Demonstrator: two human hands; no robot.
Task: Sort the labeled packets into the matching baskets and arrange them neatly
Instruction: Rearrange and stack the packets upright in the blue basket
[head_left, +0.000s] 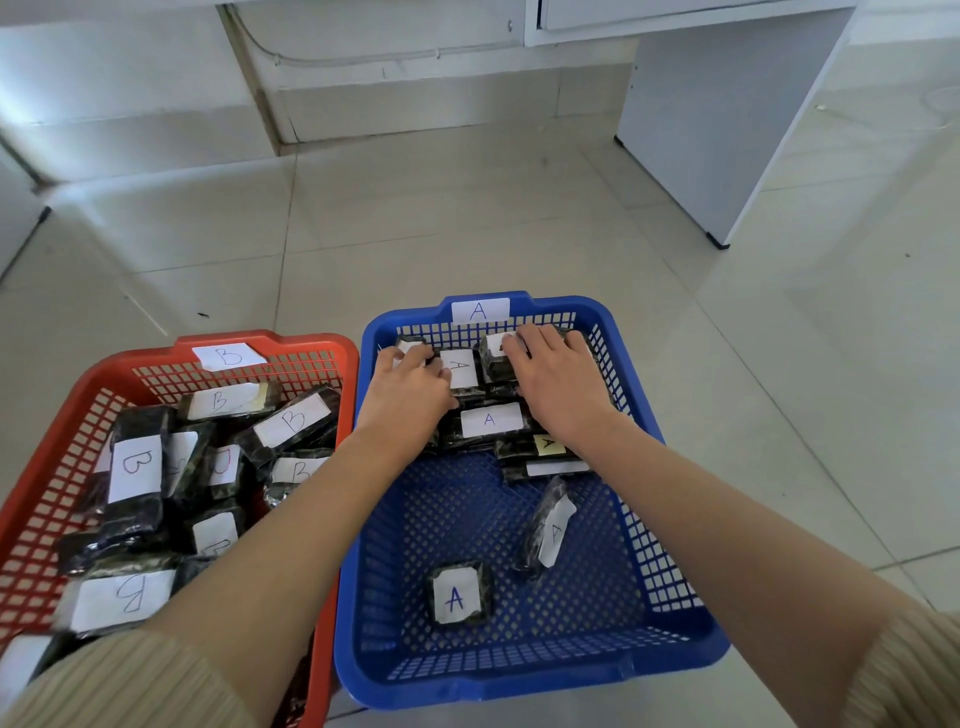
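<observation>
Bright, even light glares off the glossy floor; wide-angle edges bend, slightly soft.

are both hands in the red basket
No, the left hand and right hand are both on packets at the far end of the blue basket.

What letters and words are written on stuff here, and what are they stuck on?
"A": blue rim label, on the blue basket.
"B": red rim label, on the red basket.
"A": blue basket's far packet, middle packet, yellow-label packet, tilted packet, near packet.
"B": red basket's tall packet, slanted packet, back packet, upside-down packet.
Unreadable: covered label under the right hand; half-hidden red letter in the red basket.
</observation>
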